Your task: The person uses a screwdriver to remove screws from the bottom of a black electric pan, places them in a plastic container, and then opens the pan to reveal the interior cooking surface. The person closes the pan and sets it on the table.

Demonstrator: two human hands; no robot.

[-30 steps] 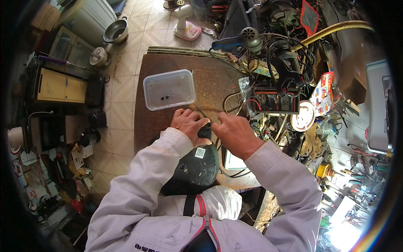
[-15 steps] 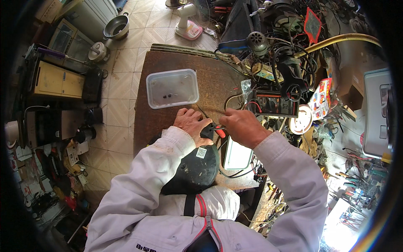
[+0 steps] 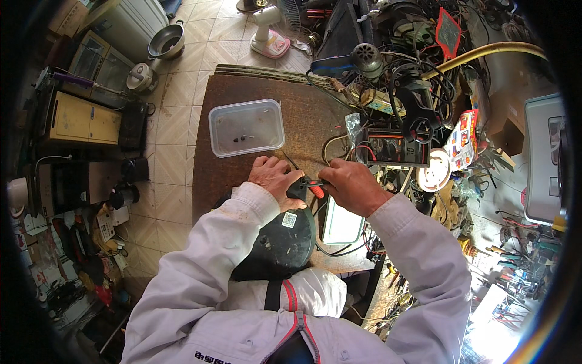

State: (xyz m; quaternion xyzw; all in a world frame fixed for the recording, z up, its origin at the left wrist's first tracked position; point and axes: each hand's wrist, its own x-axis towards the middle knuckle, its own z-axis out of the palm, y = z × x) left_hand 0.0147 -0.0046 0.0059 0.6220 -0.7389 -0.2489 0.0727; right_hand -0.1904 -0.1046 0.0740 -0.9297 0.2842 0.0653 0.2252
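Note:
My left hand (image 3: 273,179) grips the narrow top of a rounded black housing (image 3: 270,246), which carries a white label with a square code and rests above my lap. My right hand (image 3: 348,185) is closed on a slim dark tool (image 3: 318,182) at the housing's top, just right of my left fingertips. A red handle (image 3: 315,192) shows beneath it. A thin pointed dark piece sticks up between the hands. Beyond them, a clear plastic container (image 3: 245,106) holds a few small dark pieces on the worn wooden table (image 3: 224,88).
At the right are heaped cables, a meter-like device (image 3: 400,145), a yellow hose (image 3: 485,51) and scattered tools. A white panel (image 3: 342,224) lies beside the housing. Tiled floor (image 3: 170,133) runs along the left past cabinets, a pan (image 3: 167,42) and a small fan (image 3: 270,39).
My right hand has shifted right from my left fingers, uncovering the red handle and dark tool. My left hand stays on the housing.

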